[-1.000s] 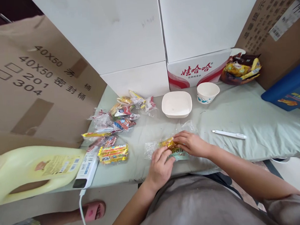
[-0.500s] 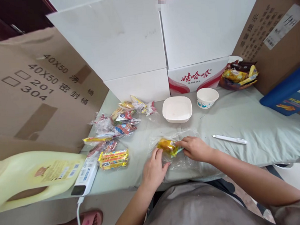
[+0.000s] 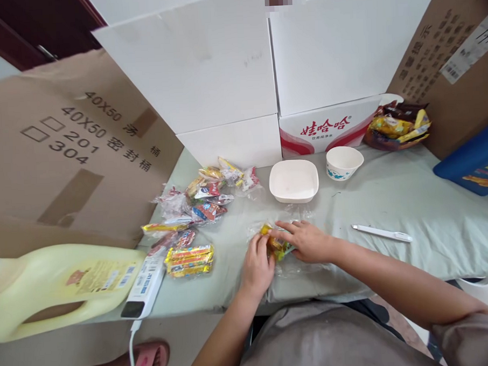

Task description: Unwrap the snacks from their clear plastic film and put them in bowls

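Observation:
A yellow-wrapped snack pack (image 3: pixel 276 247) with a green part lies on a clear plastic sheet (image 3: pixel 298 268) near the cloth's front edge. At the pack's left end, my left hand (image 3: pixel 258 263) is closed with its fingers bent against it. My right hand (image 3: pixel 309 242) reaches over from the right, fingers stretched out and spread across the pack's top, covering part of it. Just beyond the hands sits a white square bowl (image 3: pixel 293 181), with a round paper cup (image 3: pixel 344 162) to its right.
Several wrapped snacks (image 3: pixel 208 211) lie at left, near a bundle of yellow packs (image 3: pixel 189 261). A power strip (image 3: pixel 145 284) and a pale yellow jug (image 3: pixel 62 288) stand beyond. A white utility knife (image 3: pixel 381 233), a snack basket (image 3: pixel 399 127) and a blue container (image 3: pixel 469 162) are at right. White boxes (image 3: pixel 230 140) close off the back.
My right hand has moved left, over the snack pack, with its fingers spreading. My left hand's fingers have drawn in against the pack's left end. The view has shifted slightly.

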`<state>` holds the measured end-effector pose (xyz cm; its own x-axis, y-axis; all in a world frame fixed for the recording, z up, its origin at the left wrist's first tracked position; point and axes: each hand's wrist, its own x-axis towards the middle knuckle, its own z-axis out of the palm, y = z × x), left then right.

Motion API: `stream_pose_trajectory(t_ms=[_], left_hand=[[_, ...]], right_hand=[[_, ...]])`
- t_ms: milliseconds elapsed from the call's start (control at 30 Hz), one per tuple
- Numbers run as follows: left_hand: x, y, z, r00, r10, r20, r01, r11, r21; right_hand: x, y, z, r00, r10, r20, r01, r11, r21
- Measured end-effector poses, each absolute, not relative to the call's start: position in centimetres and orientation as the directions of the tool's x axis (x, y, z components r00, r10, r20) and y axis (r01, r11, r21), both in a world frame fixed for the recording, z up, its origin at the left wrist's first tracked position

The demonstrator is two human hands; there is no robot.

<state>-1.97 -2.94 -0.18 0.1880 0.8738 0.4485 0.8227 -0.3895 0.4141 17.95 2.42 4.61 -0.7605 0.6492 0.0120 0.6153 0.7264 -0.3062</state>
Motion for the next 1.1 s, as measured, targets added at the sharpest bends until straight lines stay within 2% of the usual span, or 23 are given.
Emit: stream_pose_trajectory(t_ms=[100, 200, 300, 400, 500, 600, 667, 733, 833, 967, 1033, 1100], left_hand=[[-2.1, -3.3, -0.9, 0.203, 0.853, 0.48, 0.733, -0.457, 0.503], [-2.4, -3.8, -1.2, 0.13, 0.874, 0.467, 0.739, -0.4, 0.543], [-2.7, -4.0, -1.4, 0.197, 0.873, 0.447, 0.801, -0.407, 0.44], [-2.6, -4.0, -1.4, 0.301, 0.863, 0.404, 0.832, -0.445, 0.33], [-2.2, -4.1, -1.2, 0.298, 0.871, 0.39, 0.865, -0.419, 0.275], [-1.9, -4.6, -0.9, 0.255, 0.888, 0.384, 0.902, -0.361, 0.236], [-1.9, -5.0, -0.3, 0.227, 0.904, 0.362, 0.924, -0.318, 0.215], [-2.0, -5.1, 0.5, 0.231, 0.921, 0.313, 0.929, -0.304, 0.211], [-2.0, -4.6, 2.2, 0.243, 0.961, 0.135, 0.94, -0.268, 0.213], [-2.5, -2.6, 4.4, 0.045, 0.984, -0.172, 0.998, -0.037, 0.048], [-2.7, -1.6, 5.0, -0.038, 0.975, -0.218, 0.999, 0.034, -0.021], [-2.6, -0.8, 4.8, 0.042, 0.985, -0.169, 0.999, -0.043, -0.001]], right_hand=[[16.7, 2.3, 4.4, -0.762, 0.647, 0.014, 0.624, 0.741, -0.248], [17.6, 2.9, 5.1, -0.751, 0.656, 0.068, 0.585, 0.71, -0.392], [19.7, 4.8, 7.1, -0.681, 0.693, 0.236, 0.475, 0.664, -0.578], [21.7, 7.9, 9.4, -0.495, 0.766, 0.411, 0.468, 0.633, -0.617], [22.8, 11.0, 10.9, -0.319, 0.855, 0.409, 0.681, 0.507, -0.528], [22.7, 11.8, 11.0, -0.291, 0.875, 0.386, 0.836, 0.429, -0.342], [21.7, 10.3, 10.0, -0.363, 0.825, 0.434, 0.825, 0.501, -0.262], [20.4, 7.5, 8.1, -0.467, 0.766, 0.443, 0.761, 0.603, -0.241], [19.0, 2.9, 4.1, -0.619, 0.747, 0.242, 0.719, 0.663, -0.209], [20.3, 0.2, -0.5, -0.575, 0.815, 0.072, 0.802, 0.579, -0.148], [21.6, 0.1, -1.3, -0.554, 0.831, 0.049, 0.822, 0.556, -0.128], [22.7, 0.3, -1.3, -0.551, 0.834, 0.042, 0.827, 0.552, -0.105]])
